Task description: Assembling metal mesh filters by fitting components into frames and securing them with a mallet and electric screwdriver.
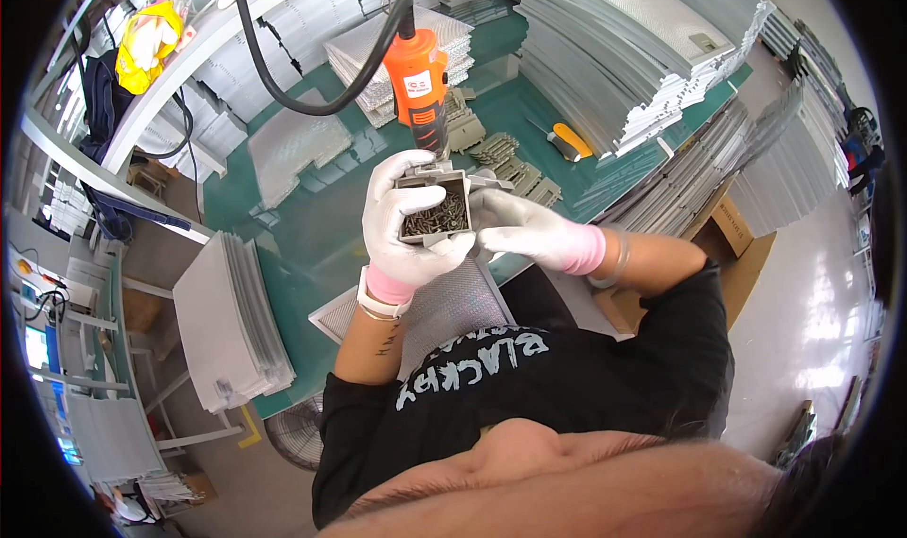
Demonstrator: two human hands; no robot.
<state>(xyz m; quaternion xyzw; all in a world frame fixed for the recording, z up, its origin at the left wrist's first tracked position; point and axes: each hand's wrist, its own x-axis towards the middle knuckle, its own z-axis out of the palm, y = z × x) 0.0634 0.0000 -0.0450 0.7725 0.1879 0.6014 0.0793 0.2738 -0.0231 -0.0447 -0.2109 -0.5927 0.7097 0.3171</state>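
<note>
Your left hand cupped the small, rigid screw box, loose screws spillable; right hand gripped its side.

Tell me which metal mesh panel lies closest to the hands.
The flat mesh panel directly beneath the left hand and right hand, at the table's near edge; the other panels are stacked farther off.
</note>
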